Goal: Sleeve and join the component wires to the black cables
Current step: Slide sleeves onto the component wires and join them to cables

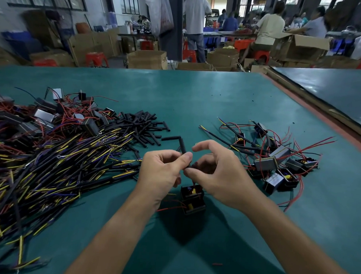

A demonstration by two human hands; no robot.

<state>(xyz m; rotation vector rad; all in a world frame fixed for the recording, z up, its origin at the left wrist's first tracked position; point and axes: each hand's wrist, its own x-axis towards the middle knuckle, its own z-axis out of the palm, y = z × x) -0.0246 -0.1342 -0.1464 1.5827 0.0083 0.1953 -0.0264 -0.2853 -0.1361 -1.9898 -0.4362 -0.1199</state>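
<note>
The left hand (161, 173) pinches a black sleeve tube (183, 146) near its lower end. The right hand (221, 174) pinches at the tube's mouth, apparently on the component wire (193, 182), its other fingers lifted free. The small black component (193, 198) sits just below.

The tube looks light, bendy and probably slick. The wire is thin and limp, so it is best gripped close to its tip. Spare sleeves (142, 127) and black cables (50, 168) lie left on the bench (198, 96). No writing is legible.
</note>
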